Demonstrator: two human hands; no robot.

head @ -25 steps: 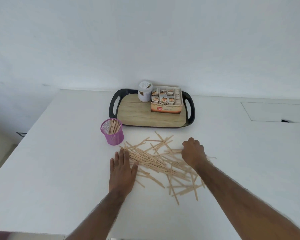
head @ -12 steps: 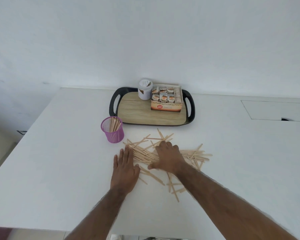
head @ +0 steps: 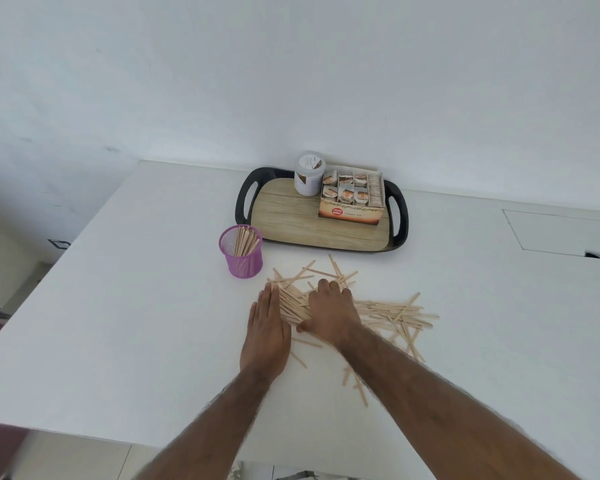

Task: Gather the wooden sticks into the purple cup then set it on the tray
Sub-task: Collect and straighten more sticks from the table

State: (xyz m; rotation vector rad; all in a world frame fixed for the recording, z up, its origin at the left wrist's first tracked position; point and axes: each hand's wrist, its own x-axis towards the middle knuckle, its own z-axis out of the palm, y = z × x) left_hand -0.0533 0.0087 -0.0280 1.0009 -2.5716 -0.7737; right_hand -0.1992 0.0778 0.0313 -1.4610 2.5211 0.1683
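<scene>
Lying flat on the white tabletop, the left hand has its fingers straight and together, and its grip holds nothing. Its thumb-side edge touches the loose wooden sticks scattered on the tabletop. The right hand rests palm-down on the left part of the pile, fingers bent over a dense bundle just beside the left hand. Whether its grip encloses any sticks cannot be told. More sticks spread to the right and toward the person.

The purple cup stands upright on the tabletop, near the pile's far left edge, with several sticks inside. It stands just in front of the tray, not on it. The tray carries a white jar and an open box of packets.
</scene>
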